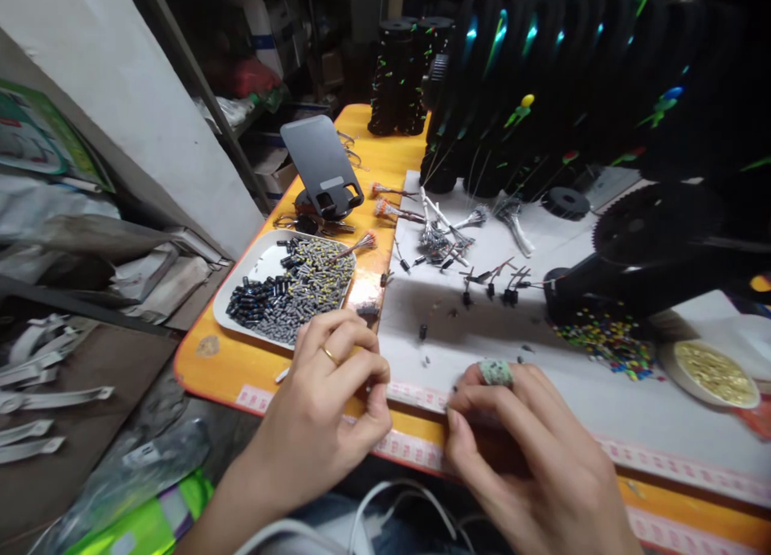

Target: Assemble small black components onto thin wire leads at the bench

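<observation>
My left hand [331,394], with a gold ring on one finger, is over the table's front edge beside the white tray. Its thumb and index finger are pinched together; anything between them is too small to make out. To the right, my right hand [530,450] has a green patterned wrap [495,372] round one finger. Thumb and fingertip meet there too, and what they hold, if anything, I cannot make out. The white tray [232,267] holds many small grey, yellow-marked and black cylindrical parts. A small black cylinder [423,332] lies on the white sheet [482,330] between and beyond my hands.
A phone stand [322,161] rises behind the tray. Wire bundles [446,234] and small black parts [511,295] lie on the sheet. Coloured beads [620,346], a bowl [692,386] of gold bits and a black geared device [638,234] are right. Measuring tape [422,450] runs along the front.
</observation>
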Action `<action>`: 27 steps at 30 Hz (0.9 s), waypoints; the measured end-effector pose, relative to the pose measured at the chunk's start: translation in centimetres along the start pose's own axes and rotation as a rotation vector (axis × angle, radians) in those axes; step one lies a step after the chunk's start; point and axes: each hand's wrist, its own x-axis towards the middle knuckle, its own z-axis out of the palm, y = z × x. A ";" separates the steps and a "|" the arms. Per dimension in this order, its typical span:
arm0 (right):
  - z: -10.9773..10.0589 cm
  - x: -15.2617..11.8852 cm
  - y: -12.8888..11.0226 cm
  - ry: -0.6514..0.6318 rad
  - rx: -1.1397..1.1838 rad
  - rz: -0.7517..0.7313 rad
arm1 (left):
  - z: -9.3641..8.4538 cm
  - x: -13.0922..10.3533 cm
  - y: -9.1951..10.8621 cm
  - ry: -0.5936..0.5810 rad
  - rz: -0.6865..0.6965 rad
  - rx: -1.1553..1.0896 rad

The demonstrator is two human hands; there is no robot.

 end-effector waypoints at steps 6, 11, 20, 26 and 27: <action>-0.1 0.1 -0.1 -0.008 0.008 0.007 | 0.2 0.0 0.0 0.004 0.012 0.005; 0.0 0.2 -0.1 -0.006 0.018 0.014 | 0.1 -0.1 -0.3 0.032 0.042 0.018; -0.3 -0.1 -0.9 0.136 0.016 0.037 | 3.0 -2.2 3.5 0.022 -0.191 -0.940; -1.1 -0.9 -1.2 0.182 0.003 0.031 | 4.1 -2.6 5.8 0.152 -0.476 -1.069; -1.3 -1.2 -1.3 0.184 0.003 0.028 | 4.1 -2.6 6.0 0.166 -0.495 -1.057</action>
